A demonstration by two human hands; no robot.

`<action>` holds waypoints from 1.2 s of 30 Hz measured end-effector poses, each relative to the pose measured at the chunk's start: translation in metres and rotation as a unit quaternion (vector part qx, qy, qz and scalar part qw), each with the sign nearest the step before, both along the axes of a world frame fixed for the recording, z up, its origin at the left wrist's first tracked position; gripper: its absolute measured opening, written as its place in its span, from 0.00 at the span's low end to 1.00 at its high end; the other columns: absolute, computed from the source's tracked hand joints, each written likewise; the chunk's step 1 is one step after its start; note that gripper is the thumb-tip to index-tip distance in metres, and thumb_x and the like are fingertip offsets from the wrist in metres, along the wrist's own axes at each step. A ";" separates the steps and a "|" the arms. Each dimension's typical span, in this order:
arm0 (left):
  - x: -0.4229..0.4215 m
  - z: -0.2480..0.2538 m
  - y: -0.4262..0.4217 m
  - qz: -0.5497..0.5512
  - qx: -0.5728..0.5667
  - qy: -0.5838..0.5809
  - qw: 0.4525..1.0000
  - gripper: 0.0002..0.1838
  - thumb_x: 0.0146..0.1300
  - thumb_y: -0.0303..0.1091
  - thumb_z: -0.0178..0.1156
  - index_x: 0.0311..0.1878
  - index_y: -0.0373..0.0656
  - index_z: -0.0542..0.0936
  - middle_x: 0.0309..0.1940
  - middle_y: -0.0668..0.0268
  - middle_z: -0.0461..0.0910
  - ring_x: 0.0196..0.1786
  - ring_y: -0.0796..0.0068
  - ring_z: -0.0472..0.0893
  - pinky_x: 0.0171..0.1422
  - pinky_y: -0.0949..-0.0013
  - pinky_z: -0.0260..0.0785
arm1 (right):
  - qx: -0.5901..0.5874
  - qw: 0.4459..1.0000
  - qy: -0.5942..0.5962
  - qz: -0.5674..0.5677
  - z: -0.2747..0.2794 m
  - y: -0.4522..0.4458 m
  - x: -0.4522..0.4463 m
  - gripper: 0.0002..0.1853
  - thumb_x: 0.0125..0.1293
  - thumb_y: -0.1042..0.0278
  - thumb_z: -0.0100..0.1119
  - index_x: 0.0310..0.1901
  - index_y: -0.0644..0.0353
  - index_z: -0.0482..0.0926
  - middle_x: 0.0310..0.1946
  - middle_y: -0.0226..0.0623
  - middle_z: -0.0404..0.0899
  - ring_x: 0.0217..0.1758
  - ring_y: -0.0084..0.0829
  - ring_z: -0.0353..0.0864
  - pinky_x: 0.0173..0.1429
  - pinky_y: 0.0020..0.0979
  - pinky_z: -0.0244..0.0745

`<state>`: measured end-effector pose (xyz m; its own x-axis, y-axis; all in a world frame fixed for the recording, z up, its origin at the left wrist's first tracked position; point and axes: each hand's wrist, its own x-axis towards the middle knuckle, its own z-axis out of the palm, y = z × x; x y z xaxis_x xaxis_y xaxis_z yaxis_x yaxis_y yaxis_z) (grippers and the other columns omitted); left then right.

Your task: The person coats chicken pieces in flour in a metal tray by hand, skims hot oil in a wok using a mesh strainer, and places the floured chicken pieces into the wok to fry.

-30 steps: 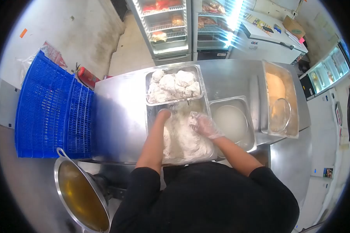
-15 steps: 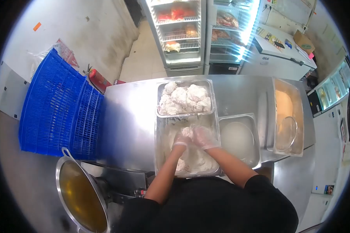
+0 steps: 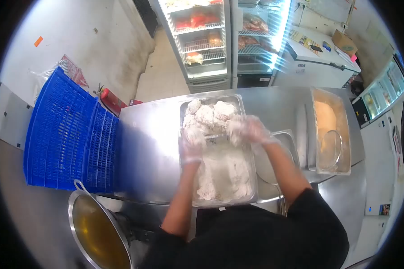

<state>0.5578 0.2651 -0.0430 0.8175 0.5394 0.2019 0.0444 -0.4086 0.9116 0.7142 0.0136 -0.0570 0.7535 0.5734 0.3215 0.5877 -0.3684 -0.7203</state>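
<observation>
My left hand (image 3: 193, 145), in a clear plastic glove, is at the left front corner of the upper metal tray (image 3: 243, 106). That tray holds several lumpy pieces coated in white flour (image 3: 205, 114). At its right front corner is my right hand (image 3: 248, 129), gloved the same way and close to the coated pieces. Motion smears the fingers of both hands, so I cannot tell whether they grip the tray, a piece or nothing. Below them lies a larger, deeper metal pan (image 3: 254, 197) with loose white flour (image 3: 238, 175) and a bare streak down its middle.
Right of the pan sits a square metal container (image 3: 292, 139) with a round sieve, partly behind my right arm. A pan of orange powder (image 3: 348, 134) stands farther right. At left are blue plastic crates (image 3: 54, 134) and a wok of yellow oil (image 3: 98, 233). Glass-door fridges (image 3: 202, 49) stand behind.
Both hands have moved apart and forward, from together over the flour pan to the upper tray's front corners. The piece that was between them is no longer there. The camera view has shifted slightly.
</observation>
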 end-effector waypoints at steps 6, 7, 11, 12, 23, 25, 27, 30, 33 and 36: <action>0.090 0.044 0.031 0.051 0.231 0.003 0.972 0.24 0.64 0.31 0.54 0.65 0.47 0.72 0.62 0.53 0.70 0.63 0.54 0.73 0.68 0.57 0.65 | -0.052 0.996 0.055 -0.046 0.088 0.017 0.074 0.14 0.58 0.63 0.64 0.41 0.63 0.84 0.31 0.49 0.83 0.36 0.43 0.83 0.47 0.41 0.77; 0.099 0.032 0.035 0.013 0.239 0.037 0.970 0.25 0.65 0.33 0.55 0.67 0.48 0.70 0.64 0.53 0.70 0.64 0.54 0.72 0.69 0.57 0.64 | -0.051 0.996 0.061 -0.044 0.078 0.023 0.088 0.13 0.61 0.62 0.62 0.42 0.62 0.84 0.32 0.46 0.84 0.36 0.39 0.83 0.46 0.39 0.76; 0.107 -0.002 0.045 -0.040 0.325 0.139 0.935 0.27 0.65 0.39 0.56 0.68 0.48 0.68 0.66 0.53 0.70 0.65 0.51 0.72 0.68 0.56 0.66 | -0.115 0.992 0.013 -0.042 0.064 0.045 0.091 0.16 0.70 0.56 0.55 0.47 0.58 0.84 0.42 0.44 0.85 0.42 0.41 0.84 0.50 0.37 0.76; 0.101 0.022 0.040 -0.043 0.293 0.170 0.940 0.26 0.66 0.40 0.56 0.66 0.47 0.70 0.64 0.52 0.71 0.64 0.51 0.73 0.67 0.55 0.67 | -0.112 0.992 -0.037 -0.037 0.044 0.050 0.098 0.16 0.70 0.55 0.54 0.47 0.57 0.84 0.43 0.45 0.85 0.44 0.42 0.84 0.51 0.38 0.76; -0.051 -0.064 -0.090 -0.384 0.297 0.125 0.865 0.20 0.66 0.46 0.55 0.57 0.48 0.79 0.55 0.54 0.79 0.58 0.53 0.78 0.64 0.53 0.70 | -0.168 0.985 -0.025 0.008 0.096 0.008 0.007 0.16 0.69 0.61 0.56 0.53 0.59 0.81 0.47 0.47 0.82 0.49 0.48 0.81 0.55 0.39 0.76; -0.063 -0.079 -0.104 -0.360 0.376 0.113 0.846 0.22 0.64 0.47 0.56 0.58 0.49 0.79 0.58 0.57 0.77 0.60 0.54 0.77 0.65 0.51 0.69 | -0.089 0.992 -0.022 0.083 0.070 -0.005 -0.030 0.15 0.69 0.62 0.56 0.52 0.61 0.81 0.47 0.49 0.82 0.49 0.49 0.81 0.55 0.41 0.77; -0.065 -0.063 -0.111 -0.373 0.403 0.179 0.817 0.25 0.62 0.50 0.58 0.59 0.49 0.78 0.61 0.58 0.76 0.62 0.54 0.76 0.66 0.51 0.69 | -0.059 0.984 -0.032 0.167 0.038 -0.018 -0.063 0.13 0.68 0.64 0.56 0.48 0.62 0.81 0.44 0.48 0.83 0.48 0.49 0.82 0.55 0.43 0.77; -0.059 -0.006 -0.111 -0.412 0.383 0.325 0.760 0.30 0.57 0.54 0.62 0.60 0.49 0.77 0.60 0.57 0.75 0.63 0.52 0.75 0.66 0.53 0.69 | -0.259 0.943 0.016 0.210 0.018 -0.026 -0.103 0.11 0.62 0.70 0.58 0.44 0.62 0.83 0.42 0.48 0.84 0.45 0.49 0.84 0.54 0.45 0.78; -0.054 -0.021 -0.107 -0.392 0.410 0.354 0.743 0.30 0.55 0.53 0.65 0.59 0.49 0.78 0.58 0.56 0.76 0.62 0.53 0.76 0.64 0.53 0.70 | -0.391 0.908 0.014 0.151 -0.030 -0.021 -0.135 0.10 0.60 0.72 0.57 0.42 0.63 0.84 0.41 0.48 0.84 0.44 0.47 0.85 0.50 0.47 0.78; -0.046 -0.018 -0.099 -0.334 0.399 0.405 0.752 0.30 0.55 0.51 0.65 0.60 0.49 0.77 0.56 0.54 0.77 0.62 0.53 0.76 0.64 0.53 0.70 | -0.470 0.872 -0.040 0.129 -0.048 -0.015 -0.160 0.10 0.61 0.70 0.55 0.40 0.62 0.84 0.40 0.46 0.85 0.43 0.44 0.86 0.47 0.48 0.77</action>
